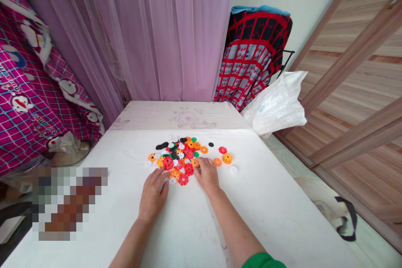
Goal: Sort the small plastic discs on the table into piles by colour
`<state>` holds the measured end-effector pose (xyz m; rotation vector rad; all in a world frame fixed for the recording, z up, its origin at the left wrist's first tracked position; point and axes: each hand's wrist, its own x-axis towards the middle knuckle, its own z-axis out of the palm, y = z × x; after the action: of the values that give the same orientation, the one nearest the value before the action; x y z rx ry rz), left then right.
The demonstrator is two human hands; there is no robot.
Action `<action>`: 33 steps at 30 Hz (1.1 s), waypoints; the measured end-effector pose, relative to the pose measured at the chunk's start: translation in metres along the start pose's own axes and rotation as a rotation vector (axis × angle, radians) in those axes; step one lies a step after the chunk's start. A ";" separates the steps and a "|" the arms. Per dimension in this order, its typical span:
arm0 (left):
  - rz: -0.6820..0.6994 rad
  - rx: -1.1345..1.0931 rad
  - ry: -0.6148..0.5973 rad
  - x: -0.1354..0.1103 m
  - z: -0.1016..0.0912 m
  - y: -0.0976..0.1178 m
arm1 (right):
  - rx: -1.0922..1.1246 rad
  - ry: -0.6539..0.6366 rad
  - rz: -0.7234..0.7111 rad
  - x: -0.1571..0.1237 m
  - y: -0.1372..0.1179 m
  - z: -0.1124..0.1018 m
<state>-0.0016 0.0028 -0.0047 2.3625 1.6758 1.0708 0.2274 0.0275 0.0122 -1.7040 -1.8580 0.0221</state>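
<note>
A heap of small plastic snowflake discs (180,155), red, orange, white, black and green, lies in the middle of a white table (270,201). My left hand (153,194) rests flat on the table at the heap's near left edge, fingers stretched out and touching the nearest discs. My right hand (207,174) lies palm down at the heap's near right edge, fingers spread over a few discs. Neither hand holds anything that I can see. A few loose discs, such as an orange one (227,158) and a white one (233,170), lie to the right of the heap.
A pink curtain (163,29) hangs behind the table. A pink patterned blanket (28,92) is at the left, a red checked cloth (251,58) over a rack at the back right, with a white plastic bag (278,104) beside it. Wooden panelling (361,75) runs along the right.
</note>
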 end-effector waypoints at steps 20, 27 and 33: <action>0.021 0.034 -0.029 0.002 -0.004 0.002 | -0.226 0.256 0.240 -0.023 0.026 -0.023; 0.029 0.048 -0.021 0.001 -0.004 0.001 | -0.312 -0.020 0.200 -0.022 0.015 -0.029; 0.034 0.034 -0.015 0.001 -0.002 -0.001 | -0.373 -0.143 0.254 -0.010 0.007 -0.029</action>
<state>-0.0034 0.0031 -0.0028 2.4216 1.6687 1.0356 0.2462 0.0087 0.0289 -2.2400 -1.8174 -0.1103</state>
